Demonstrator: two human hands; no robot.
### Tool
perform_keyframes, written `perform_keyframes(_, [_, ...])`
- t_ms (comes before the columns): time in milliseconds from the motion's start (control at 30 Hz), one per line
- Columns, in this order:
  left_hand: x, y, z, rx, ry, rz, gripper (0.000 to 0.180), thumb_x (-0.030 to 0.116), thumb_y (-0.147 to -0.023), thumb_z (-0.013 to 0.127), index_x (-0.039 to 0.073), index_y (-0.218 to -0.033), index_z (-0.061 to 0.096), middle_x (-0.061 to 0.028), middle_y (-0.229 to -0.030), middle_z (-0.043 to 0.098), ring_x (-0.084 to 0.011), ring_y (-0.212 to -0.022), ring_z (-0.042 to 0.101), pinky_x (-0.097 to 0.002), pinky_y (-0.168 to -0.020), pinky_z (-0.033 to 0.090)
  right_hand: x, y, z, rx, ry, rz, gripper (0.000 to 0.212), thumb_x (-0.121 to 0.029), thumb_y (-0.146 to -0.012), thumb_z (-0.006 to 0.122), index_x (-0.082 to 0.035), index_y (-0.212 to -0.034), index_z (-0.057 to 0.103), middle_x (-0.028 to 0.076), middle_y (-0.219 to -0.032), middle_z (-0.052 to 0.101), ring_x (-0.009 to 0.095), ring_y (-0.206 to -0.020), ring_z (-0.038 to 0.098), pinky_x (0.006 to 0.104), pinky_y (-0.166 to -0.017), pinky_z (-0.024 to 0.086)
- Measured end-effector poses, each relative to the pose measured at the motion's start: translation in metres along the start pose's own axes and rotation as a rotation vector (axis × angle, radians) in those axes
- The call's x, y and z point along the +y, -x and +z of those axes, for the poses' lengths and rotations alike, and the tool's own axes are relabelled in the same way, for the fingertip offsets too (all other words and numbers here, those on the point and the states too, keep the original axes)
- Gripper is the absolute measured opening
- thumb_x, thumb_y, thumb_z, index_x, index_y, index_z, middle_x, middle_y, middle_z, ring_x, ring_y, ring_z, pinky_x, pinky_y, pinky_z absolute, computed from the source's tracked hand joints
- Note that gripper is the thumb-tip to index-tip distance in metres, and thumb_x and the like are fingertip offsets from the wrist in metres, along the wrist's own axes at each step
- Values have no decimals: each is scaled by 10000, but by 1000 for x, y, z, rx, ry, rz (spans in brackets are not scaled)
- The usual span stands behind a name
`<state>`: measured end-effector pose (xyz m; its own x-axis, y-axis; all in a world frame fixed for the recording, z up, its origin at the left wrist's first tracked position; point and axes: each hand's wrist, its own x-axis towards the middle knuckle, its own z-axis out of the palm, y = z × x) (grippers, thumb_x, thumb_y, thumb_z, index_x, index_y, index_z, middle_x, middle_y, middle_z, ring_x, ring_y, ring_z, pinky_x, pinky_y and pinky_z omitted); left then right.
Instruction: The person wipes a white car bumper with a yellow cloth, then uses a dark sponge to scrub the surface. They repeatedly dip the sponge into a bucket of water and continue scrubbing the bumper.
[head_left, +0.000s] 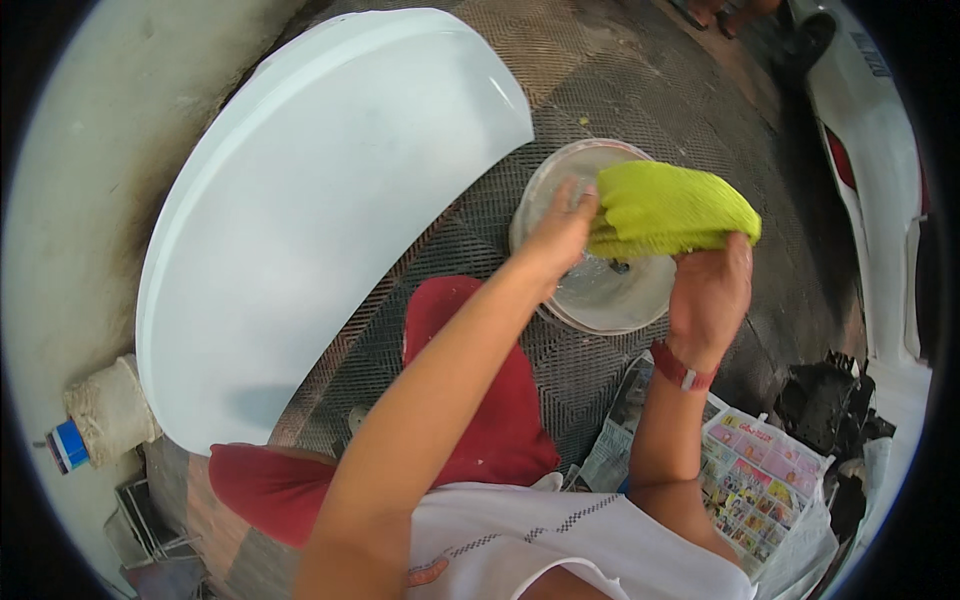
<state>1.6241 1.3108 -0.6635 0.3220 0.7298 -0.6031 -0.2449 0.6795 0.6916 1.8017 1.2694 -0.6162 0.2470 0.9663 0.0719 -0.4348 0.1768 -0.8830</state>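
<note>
A lime-green cloth (675,210) is stretched between my two hands over a round, pale bucket (605,305). My left hand (562,232) pinches the cloth's left end, with its fingers over the bucket's opening. At the right end, my right hand (710,295) holds the cloth from below, fingers curled at its edge. Water with a small dark thing (619,267) in it shows inside the bucket, partly hidden by the cloth. To the left of the bucket stands a large curved white car panel (310,210), apart from both hands.
Black patterned matting (570,380) covers the floor. Newspaper sheets (765,480) lie by my right arm, near a black crumpled heap (825,410). A white car (880,230) stands at the right. A stained tub (110,410) sits by the left wall. Another person's feet (715,15) show at the top.
</note>
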Motion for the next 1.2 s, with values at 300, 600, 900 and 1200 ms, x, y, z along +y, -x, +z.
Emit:
perform_keyframes(300, [-36,-24,3,-91,231,329,530,401,-1167,388,118,-1612,442,-126,-1496,611,-242,-1384,592,-368,-1139,478,64,43,52,253,-191,223,450,-300,-1142,499,-46,-1514,518,121,-1563,537,277,-1451,513,473,-1184,458])
perform_keyframes(600, [-18,31,3,-158,-925,547,543,300,-1037,625,92,-1535,572,-211,-1551,583,-402,-1430,552,-649,-1282,186,115,11,-26,273,-388,429,448,-383,-1155,484,-74,-1474,543,153,-1354,652,307,-1198,686,482,-1039,578])
perform_keyframes(900, [24,185,-238,734,-1042,897,511,238,-992,762,90,-1460,622,-179,-1549,573,-366,-1479,479,-462,-1264,343,100,-39,42,201,-171,321,527,-461,-1109,578,-45,-1433,565,152,-1324,687,336,-1168,707,520,-1006,592])
perform_keyframes(1200, [2,342,-431,1596,-1299,364,818,493,-915,802,125,-1582,505,-194,-1676,428,-405,-1588,307,-672,-1295,108,149,-40,304,-404,195,131,457,-199,-1047,720,-37,-1442,556,97,-1254,706,204,-1059,728,352,-863,612])
